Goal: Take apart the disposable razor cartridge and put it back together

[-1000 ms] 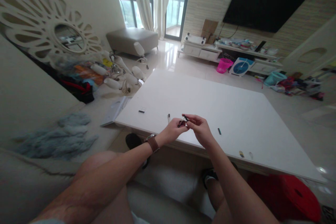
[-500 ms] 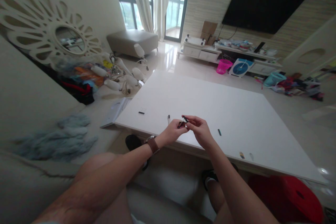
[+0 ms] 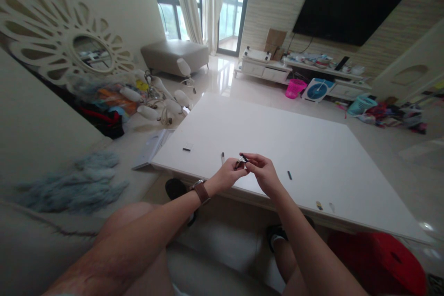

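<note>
Above the front edge of the white table [image 3: 277,134], my left hand [image 3: 229,172] and my right hand [image 3: 262,170] meet, fingers closed on a small black-and-silver object [image 3: 242,159]. Its kind is too small to make out, and fingertips hide part of it. Just behind my left hand lies a thin stick-like item with a dark tip [image 3: 223,156]. A short dark bar [image 3: 289,175] rests to the right of my right hand. Farther left is a black strip [image 3: 186,150] beside a clear piece.
Near the table's front right edge lie a small yellow-and-dark piece [image 3: 319,205] and a pale clear piece [image 3: 332,206]. A red stool-like object [image 3: 381,259] stands below that corner. Lamp parts with white shades [image 3: 173,101] sit on the floor beyond the table's left side.
Both hands keep their hold on the small object and have hardly moved. The view has shifted very slightly.
</note>
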Demonstrator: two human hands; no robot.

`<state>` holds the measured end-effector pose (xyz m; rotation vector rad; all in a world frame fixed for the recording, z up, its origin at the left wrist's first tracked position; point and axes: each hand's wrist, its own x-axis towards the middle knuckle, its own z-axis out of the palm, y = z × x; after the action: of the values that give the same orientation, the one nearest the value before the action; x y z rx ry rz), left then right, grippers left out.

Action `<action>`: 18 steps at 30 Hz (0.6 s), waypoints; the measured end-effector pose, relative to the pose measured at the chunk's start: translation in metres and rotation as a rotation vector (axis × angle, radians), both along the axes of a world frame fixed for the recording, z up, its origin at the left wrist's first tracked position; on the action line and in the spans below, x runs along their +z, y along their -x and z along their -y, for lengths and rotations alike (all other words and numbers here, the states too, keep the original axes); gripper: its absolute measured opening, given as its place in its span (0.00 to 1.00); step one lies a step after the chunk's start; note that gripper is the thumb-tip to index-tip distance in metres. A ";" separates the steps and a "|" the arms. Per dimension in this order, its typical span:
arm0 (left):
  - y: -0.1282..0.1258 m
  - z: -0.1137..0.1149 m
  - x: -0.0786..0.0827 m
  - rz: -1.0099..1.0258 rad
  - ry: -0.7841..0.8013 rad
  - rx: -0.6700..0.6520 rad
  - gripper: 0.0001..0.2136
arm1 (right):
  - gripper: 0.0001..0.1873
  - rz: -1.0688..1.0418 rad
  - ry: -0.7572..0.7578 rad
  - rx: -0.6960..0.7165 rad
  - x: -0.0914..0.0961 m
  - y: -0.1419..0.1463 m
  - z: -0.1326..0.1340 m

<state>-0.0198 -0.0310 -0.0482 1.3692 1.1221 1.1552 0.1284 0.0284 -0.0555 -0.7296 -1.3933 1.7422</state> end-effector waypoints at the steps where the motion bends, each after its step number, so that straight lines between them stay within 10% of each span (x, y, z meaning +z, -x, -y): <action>1: 0.000 0.000 0.000 0.004 0.001 -0.001 0.18 | 0.17 -0.001 -0.001 0.001 0.000 0.000 0.000; 18: 0.000 0.001 -0.003 0.017 -0.015 -0.001 0.17 | 0.16 -0.015 -0.005 0.012 -0.002 0.000 0.000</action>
<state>-0.0196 -0.0316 -0.0510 1.3692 1.1027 1.1742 0.1287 0.0285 -0.0577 -0.7050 -1.3942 1.7494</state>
